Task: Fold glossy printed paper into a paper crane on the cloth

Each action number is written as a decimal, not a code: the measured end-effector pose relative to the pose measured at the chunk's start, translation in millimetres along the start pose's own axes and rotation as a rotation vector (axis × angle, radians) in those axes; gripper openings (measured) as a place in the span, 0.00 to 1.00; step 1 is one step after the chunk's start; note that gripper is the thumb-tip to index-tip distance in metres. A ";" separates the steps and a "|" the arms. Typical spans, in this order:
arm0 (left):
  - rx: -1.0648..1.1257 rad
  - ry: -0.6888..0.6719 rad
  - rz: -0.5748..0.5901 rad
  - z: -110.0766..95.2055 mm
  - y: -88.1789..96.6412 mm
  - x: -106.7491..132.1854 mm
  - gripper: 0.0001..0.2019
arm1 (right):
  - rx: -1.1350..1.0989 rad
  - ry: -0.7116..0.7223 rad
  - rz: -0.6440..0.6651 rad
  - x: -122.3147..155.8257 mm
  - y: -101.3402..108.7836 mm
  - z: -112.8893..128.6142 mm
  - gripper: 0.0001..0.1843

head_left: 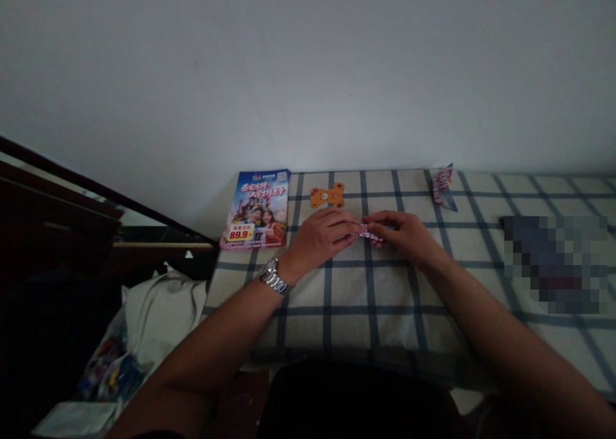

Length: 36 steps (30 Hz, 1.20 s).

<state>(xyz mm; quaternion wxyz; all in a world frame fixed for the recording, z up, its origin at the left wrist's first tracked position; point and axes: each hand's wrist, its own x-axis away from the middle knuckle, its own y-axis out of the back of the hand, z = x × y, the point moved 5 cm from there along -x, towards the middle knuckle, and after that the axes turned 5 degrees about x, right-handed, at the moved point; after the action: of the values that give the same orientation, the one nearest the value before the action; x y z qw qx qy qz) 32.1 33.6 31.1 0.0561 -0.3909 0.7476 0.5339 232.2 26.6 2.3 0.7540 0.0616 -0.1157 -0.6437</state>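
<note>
Dark brown wooden furniture [58, 214] fills the far left, with a crumpled off-white cloth bag [161, 314] below and to its right. A colourful printed packet [113, 375] and a white sheet of paper [74, 420] lie at the lower left corner. A plain white wall [308, 73] rises behind a cream cloth with a dark blue grid check [366, 310]. On the cloth's far left corner lies a glossy blue brochure [255, 209] with red lettering and a yellow price label. Just right of it sits a flat orange teddy-bear cut-out [328, 196]. Nearer, the left hand [320, 237], with a silver link wristwatch [274, 276] on its wrist, holds one end of a narrow strip of pink-and-white printed paper [366, 234]. Its fingers [344, 223] are closed on the strip. The right hand [397, 235] holds the other end, its fingers [378, 219] also closed, so the strip sits between the two hands, above the centre of the cloth. Further right, a folded piece of blue, pink and white printed paper [443, 187] stands at the far edge of the cloth. At the far right, a dark pixelated patch [553, 264] hides whatever lies there.
</note>
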 end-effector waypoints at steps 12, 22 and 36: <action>0.067 0.126 -0.055 1.8 1.8 1.4 0.07 | -0.052 0.007 0.093 1.6 -7.2 -5.4 0.22; 0.193 0.286 -0.063 11.0 0.6 2.8 0.05 | 0.282 0.307 0.003 8.4 -4.7 14.9 0.15; 0.284 0.375 -0.046 14.2 -5.2 3.6 0.06 | 0.576 0.508 -0.100 9.8 -4.3 15.9 0.06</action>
<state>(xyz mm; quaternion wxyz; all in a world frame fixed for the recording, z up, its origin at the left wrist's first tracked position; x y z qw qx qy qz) 28.2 43.1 19.3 -0.0171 -0.4884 0.8034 0.3401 225.5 17.1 17.5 0.6782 0.4340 -0.0980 -0.5849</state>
